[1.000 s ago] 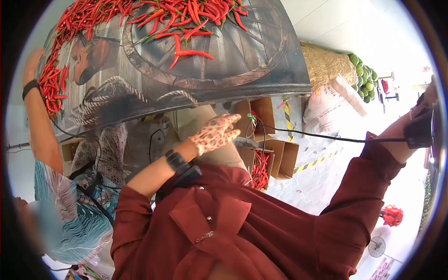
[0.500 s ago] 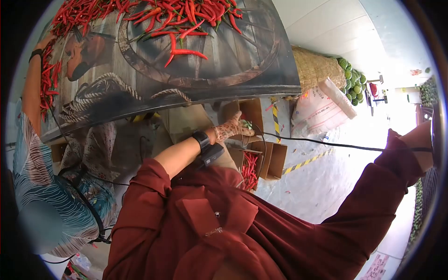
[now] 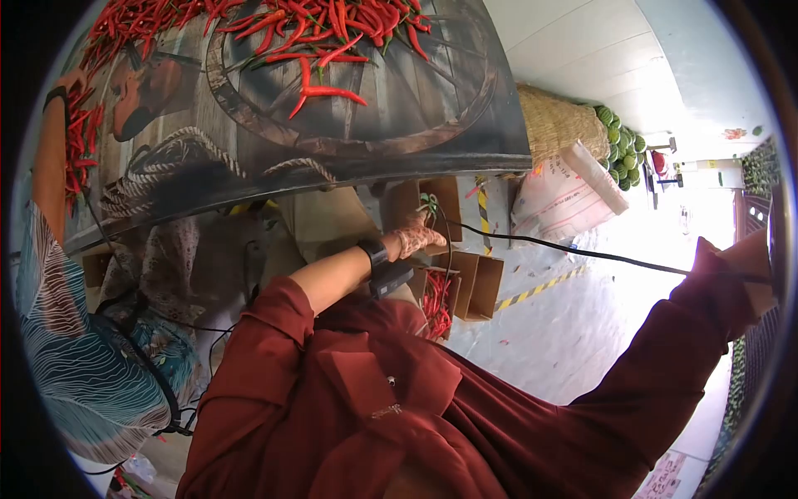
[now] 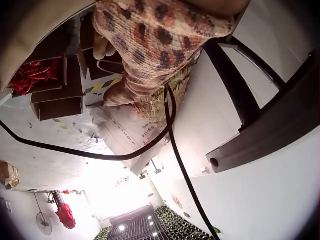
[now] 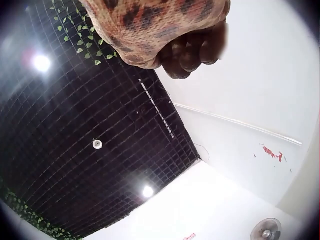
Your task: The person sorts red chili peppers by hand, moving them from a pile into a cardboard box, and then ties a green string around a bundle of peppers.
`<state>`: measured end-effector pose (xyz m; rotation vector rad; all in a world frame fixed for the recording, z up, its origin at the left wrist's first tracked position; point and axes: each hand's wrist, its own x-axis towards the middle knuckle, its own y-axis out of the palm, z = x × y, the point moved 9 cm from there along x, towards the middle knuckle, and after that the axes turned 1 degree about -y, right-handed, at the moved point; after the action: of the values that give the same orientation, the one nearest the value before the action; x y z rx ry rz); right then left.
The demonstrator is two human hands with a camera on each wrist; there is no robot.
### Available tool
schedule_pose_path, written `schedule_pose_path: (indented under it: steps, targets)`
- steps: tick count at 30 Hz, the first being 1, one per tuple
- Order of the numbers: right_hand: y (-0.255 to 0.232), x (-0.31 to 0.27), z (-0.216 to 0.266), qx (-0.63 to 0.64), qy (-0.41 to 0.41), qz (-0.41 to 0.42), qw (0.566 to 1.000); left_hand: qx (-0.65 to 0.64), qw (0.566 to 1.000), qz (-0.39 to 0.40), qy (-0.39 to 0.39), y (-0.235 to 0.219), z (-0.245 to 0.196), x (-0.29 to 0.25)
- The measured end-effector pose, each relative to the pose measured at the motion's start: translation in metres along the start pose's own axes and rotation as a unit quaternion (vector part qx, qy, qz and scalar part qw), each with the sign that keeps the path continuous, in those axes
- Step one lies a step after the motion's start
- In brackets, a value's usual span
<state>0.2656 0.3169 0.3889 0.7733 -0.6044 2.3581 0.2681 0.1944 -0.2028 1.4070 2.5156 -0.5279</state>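
My left hand [image 3: 420, 235], in a leopard-print glove with bare fingertips, reaches down beside the open cardboard box [image 3: 446, 200] under the table edge. A small green tuft [image 3: 429, 202] shows just past its fingers. In the left wrist view the thumb and a finger stand apart with nothing gripped between them, and a black cable [image 4: 172, 110] hangs beside the glove. My right hand [image 5: 160, 30] is raised, its gloved fingers curled, with no object showing in it. The head view cuts it off at the right edge. Red chili peppers [image 3: 337, 25] lie piled on the table.
Below my left hand, a box of red chilies [image 3: 436, 299] stands by another cardboard box [image 3: 478, 287]. A printed sack [image 3: 557, 200] and watermelons [image 3: 619, 145] are at the right. Another person's arm [image 3: 50, 158] reaches over the table [image 3: 399, 125]. The cable crosses to my right arm.
My left hand has moved right and away from my lap, to the boxes and the green tuft. My right arm has dropped somewhat at the right edge. The whole view has shifted slightly.
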Motion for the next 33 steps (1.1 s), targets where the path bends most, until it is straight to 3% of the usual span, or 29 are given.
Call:
schedule_pose_path:
  steps: [1, 2, 3, 4, 5, 8, 11, 13, 14, 15, 16, 17, 18, 19, 20, 21, 23, 26, 29, 30, 33]
  targets:
    - [-0.002, -0.001, -0.002, -0.004, 0.002, -0.001, 1.0, -0.001, 1.0, 0.0, 0.0, -0.001, 0.003, 0.006]
    - [-0.003, -0.001, -0.004, -0.007, 0.004, -0.001, 1.0, -0.178, 0.981, 0.06, -0.048, 0.009, 0.019, 0.017]
    - [-0.003, -0.002, -0.006, -0.01, 0.006, -0.001, 1.0, -0.348, 0.925, 0.119, -0.094, 0.022, 0.035, 0.023]
    - [-0.003, -0.003, -0.009, -0.011, 0.008, -0.002, 1.0, -0.512, 0.849, 0.103, -0.086, 0.022, 0.042, 0.023]
    - [-0.003, -0.004, -0.013, -0.012, 0.009, -0.003, 1.0, -0.511, 0.849, 0.1, -0.086, 0.024, 0.051, 0.027]
    - [0.004, -0.007, -0.025, -0.01, 0.013, -0.001, 1.0, -0.408, 0.912, 0.051, -0.001, -0.026, 0.007, 0.002]
    - [0.013, -0.005, -0.036, -0.011, 0.016, 0.005, 1.0, -0.323, 0.946, 0.018, 0.019, -0.056, -0.018, -0.022]
    - [0.014, -0.012, -0.042, -0.014, 0.018, 0.004, 1.0, -0.326, 0.944, 0.011, 0.04, -0.071, -0.029, -0.033]
    - [0.015, -0.016, -0.044, -0.017, 0.021, 0.002, 1.0, -0.267, 0.959, -0.019, 0.094, -0.082, -0.038, -0.039]
    - [0.03, -0.041, -0.079, 0.123, 0.124, 0.09, 0.98, -0.205, 0.966, -0.048, 0.147, -0.091, -0.048, -0.044]
    - [0.06, -0.071, -0.11, 0.256, 0.217, 0.219, 0.916, -0.204, 0.967, -0.048, 0.146, -0.094, -0.048, -0.046]
    - [0.037, -0.096, -0.134, -0.101, 0.258, 0.149, 0.949, -0.181, 0.967, -0.055, 0.172, -0.098, -0.052, -0.05]
    - [0.049, -0.123, -0.146, -0.244, 0.048, 0.233, 0.94, -0.158, 0.965, -0.062, 0.199, -0.102, -0.058, -0.053]
    - [0.067, -0.159, -0.153, -0.371, -0.164, 0.3, 0.863, -0.156, 0.966, -0.062, 0.198, -0.105, -0.063, -0.057]
    - [0.086, -0.171, -0.175, -0.259, 0.112, 0.332, 0.9, -0.138, 0.971, -0.065, 0.183, -0.108, -0.067, -0.062]
    - [0.115, -0.208, -0.188, -0.123, 0.379, 0.334, 0.854, -0.119, 0.976, -0.068, 0.167, -0.109, -0.068, -0.065]
    - [0.137, -0.25, -0.22, -0.248, 0.288, 0.48, 0.791, -0.093, 0.98, -0.057, 0.165, -0.107, -0.067, -0.064]
    - [0.131, -0.307, -0.258, -0.155, 0.359, 0.426, 0.816, -0.087, 0.982, -0.034, 0.163, -0.102, -0.069, -0.067]
    - [0.144, -0.323, -0.254, -0.12, 0.389, 0.427, 0.807, -0.096, 0.984, -0.023, 0.152, -0.1, -0.071, -0.069]
    - [0.145, -0.33, -0.261, -0.14, 0.305, 0.457, 0.824, -0.087, 0.986, -0.021, 0.141, -0.098, -0.07, -0.069]
    - [0.153, -0.344, -0.266, -0.036, 0.238, 0.482, 0.843, -0.076, 0.988, 0.003, 0.135, -0.093, -0.071, -0.068]
